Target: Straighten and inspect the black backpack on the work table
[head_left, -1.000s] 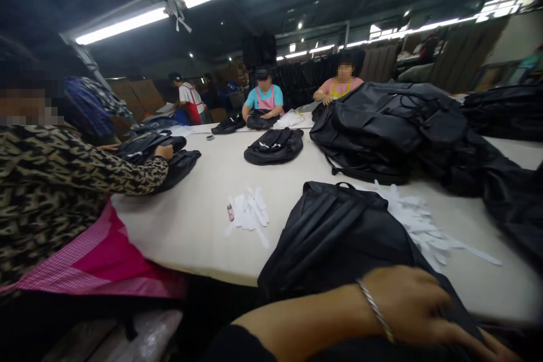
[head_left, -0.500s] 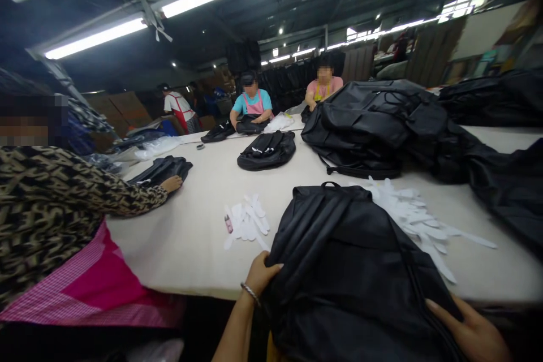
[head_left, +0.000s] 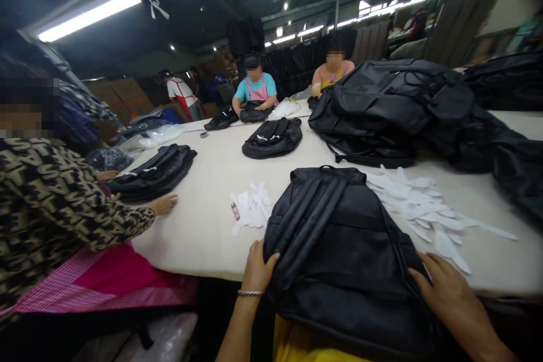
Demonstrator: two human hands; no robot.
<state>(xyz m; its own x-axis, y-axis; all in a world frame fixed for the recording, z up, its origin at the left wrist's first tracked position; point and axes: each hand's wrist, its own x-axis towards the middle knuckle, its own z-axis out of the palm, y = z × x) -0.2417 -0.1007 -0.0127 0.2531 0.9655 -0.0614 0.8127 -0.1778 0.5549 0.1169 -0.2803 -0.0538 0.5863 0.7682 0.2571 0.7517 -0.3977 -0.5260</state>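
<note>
A black backpack (head_left: 356,249) lies in front of me, straps facing up, its top on the table and its lower end over the near edge. My left hand (head_left: 258,266), with a braided bracelet at the wrist, grips the bag's left side, thumb on top. On the opposite side my right hand (head_left: 445,288) holds the bag's edge, its thumb on the fabric and the fingers partly hidden. White paper-like strips (head_left: 424,203) are piled to the right of the bag. A smaller heap of white strips (head_left: 253,206) lies to its left, beside a small pinkish tool (head_left: 235,210).
The pale table (head_left: 203,237) stretches ahead. A large heap of black bags (head_left: 394,107) stands at the back right. Another backpack (head_left: 271,137) lies mid-table. At left, a person in a patterned top (head_left: 63,192) reaches near a black bag (head_left: 156,172). Two people work across the table.
The backpack has moved up onto the table a little and sits straighter, both hands still on its sides. The person at left has drawn a hand back from their bag, which now lies nearer them.
</note>
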